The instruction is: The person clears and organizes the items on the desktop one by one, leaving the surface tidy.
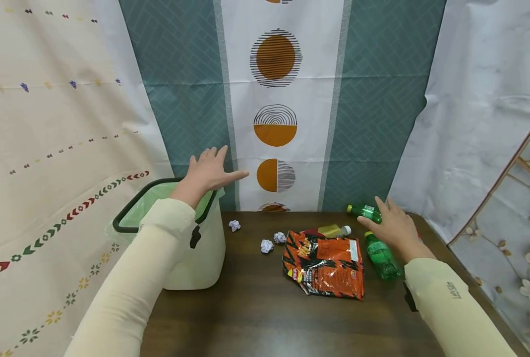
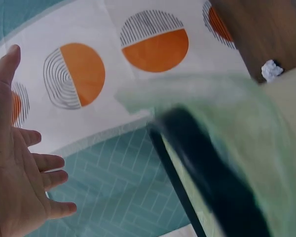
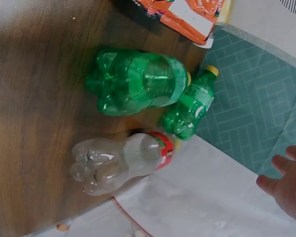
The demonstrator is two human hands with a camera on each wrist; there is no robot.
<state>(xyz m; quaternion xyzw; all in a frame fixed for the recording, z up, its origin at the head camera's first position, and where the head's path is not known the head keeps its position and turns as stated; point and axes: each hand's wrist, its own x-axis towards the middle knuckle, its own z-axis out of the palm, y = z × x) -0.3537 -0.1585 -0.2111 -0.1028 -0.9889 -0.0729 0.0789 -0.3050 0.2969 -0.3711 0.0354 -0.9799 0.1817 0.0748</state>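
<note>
My left hand [image 1: 206, 173] is held over the far rim of a pale bin [image 1: 198, 263] with a black rim and a thin green liner. Its fingers are spread and it holds nothing; the left wrist view shows the same hand [image 2: 15, 173] beside the liner [image 2: 276, 128]. Over the right end of the table hovers my right hand [image 1: 394, 229], fingers apart and nothing in them. Beneath it lie a large green plastic bottle [image 3: 138, 81], a smaller green bottle [image 3: 190, 108] with a yellow cap, and a clear bottle [image 3: 113, 160] with a red label.
A crumpled orange-and-black chip bag [image 1: 327, 270] lies mid-table, with a yellowish bottle [image 1: 331, 231] behind it. Several white paper balls [image 1: 266, 246] are scattered between bag and bin. Patterned cloths [image 1: 275, 124] hang behind and at both sides of the brown table [image 1: 265, 322].
</note>
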